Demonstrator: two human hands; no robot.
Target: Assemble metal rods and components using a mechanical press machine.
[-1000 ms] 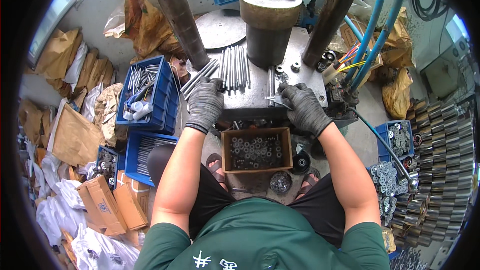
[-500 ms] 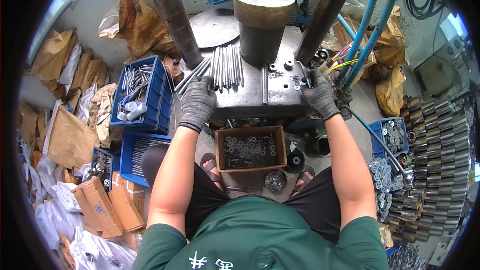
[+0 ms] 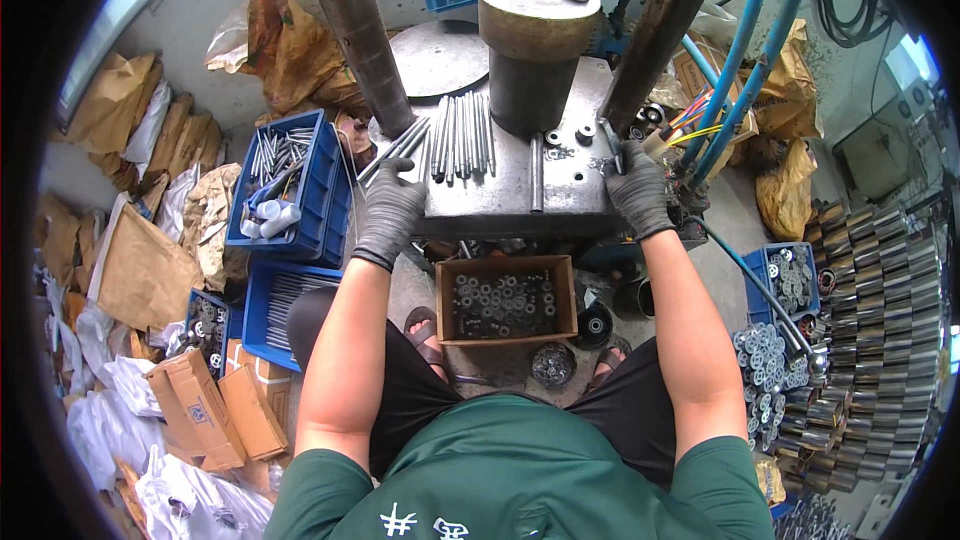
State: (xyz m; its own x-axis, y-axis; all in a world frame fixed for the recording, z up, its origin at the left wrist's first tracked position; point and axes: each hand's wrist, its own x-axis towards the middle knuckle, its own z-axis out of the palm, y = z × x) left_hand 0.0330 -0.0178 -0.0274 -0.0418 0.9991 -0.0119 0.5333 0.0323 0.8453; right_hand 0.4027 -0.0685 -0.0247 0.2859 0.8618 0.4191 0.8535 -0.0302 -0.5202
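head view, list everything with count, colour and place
metal table: one, grey, centre
cylinder: one, grey, on table
rods: many, silver, on table
slim tool: one, grey, table's right side
posts: two, dark, flanking cylinder
hoses: several, blue, upper right
crates: several, blue, left, right, top
cardboard box: one, brown, near table
paper bags: many, brown, both sides
plastic bags: several, white, left
stacked tubes: many, silver, right
left hand: one, grey-gloved, by rods
right hand: one, grey-gloved, at slim tool

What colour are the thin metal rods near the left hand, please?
The rods are silvery grey; they show best in the head view.
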